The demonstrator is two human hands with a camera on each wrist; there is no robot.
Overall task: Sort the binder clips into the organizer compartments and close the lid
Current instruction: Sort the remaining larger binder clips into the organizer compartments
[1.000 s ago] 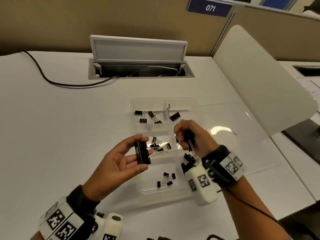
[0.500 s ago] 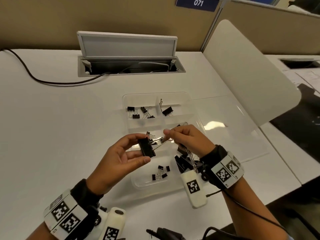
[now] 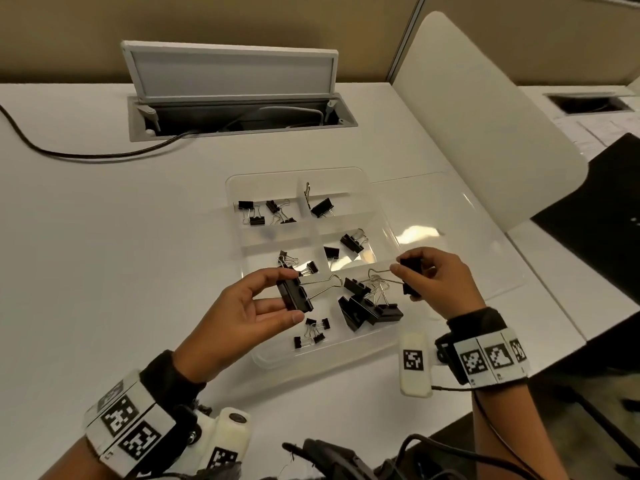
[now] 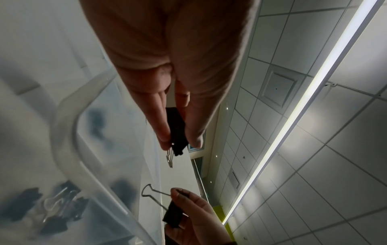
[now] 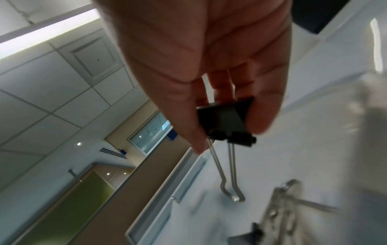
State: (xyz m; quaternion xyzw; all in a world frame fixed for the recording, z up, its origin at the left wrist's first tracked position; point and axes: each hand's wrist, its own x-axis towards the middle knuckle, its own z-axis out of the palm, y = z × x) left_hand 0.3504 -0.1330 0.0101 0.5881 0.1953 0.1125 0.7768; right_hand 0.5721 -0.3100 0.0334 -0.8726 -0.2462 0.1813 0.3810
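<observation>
My left hand [image 3: 242, 313] pinches a large clip [image 3: 294, 295] by its black body, handle pointing right | my right hand [image 3: 433, 282] pinches a second clip [image 3: 410, 277], handle pointing left | both held apart above the organizer [image 3: 242, 188], lid [image 3: 460, 237] lying open on its right.

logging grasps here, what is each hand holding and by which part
Left hand pinches a large binder clip by its black body. Right hand pinches another large clip by its black body too; both wire handles stay free.

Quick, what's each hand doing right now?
Left hand: pinches a big black clip.
Right hand: pinches another big clip.
</observation>
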